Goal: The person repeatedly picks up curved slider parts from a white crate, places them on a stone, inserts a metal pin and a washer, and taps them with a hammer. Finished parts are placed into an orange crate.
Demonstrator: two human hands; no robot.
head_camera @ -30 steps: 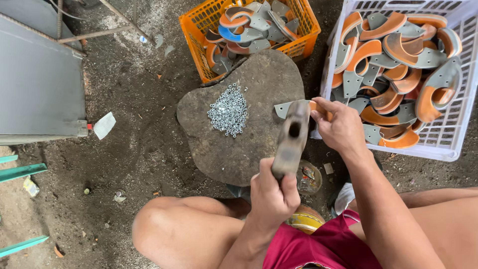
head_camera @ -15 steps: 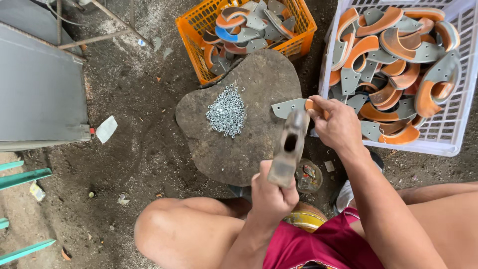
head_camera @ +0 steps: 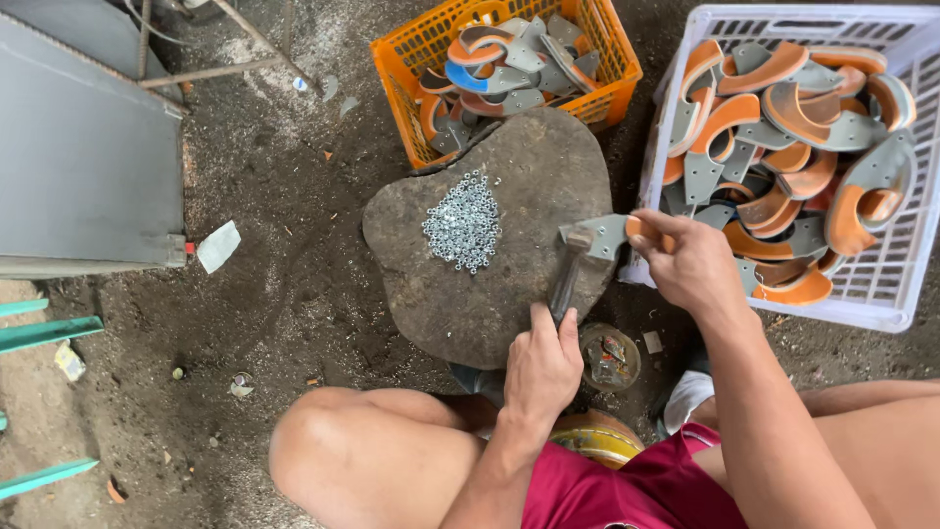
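My left hand [head_camera: 541, 365] grips the handle of a hammer [head_camera: 568, 264], whose head rests down on a grey metal bracket piece [head_camera: 604, 232] at the right edge of a flat rounded stone [head_camera: 509, 294]. My right hand [head_camera: 690, 263] pinches that bracket's orange-lined end and holds it on the stone. A pile of small silver nuts [head_camera: 462, 221] lies on the stone to the left of the hammer head.
An orange crate [head_camera: 416, 49] with grey and orange curved parts stands behind the stone. A white crate [head_camera: 896, 294] full of similar parts is at the right. A small open tin [head_camera: 609, 357] sits by my knee. A grey panel [head_camera: 88, 167] lies at the left on dirt ground.
The hammer, raised with its head toward the camera before, has come down onto the bracket on the stone. My right hand has kept holding the bracket.
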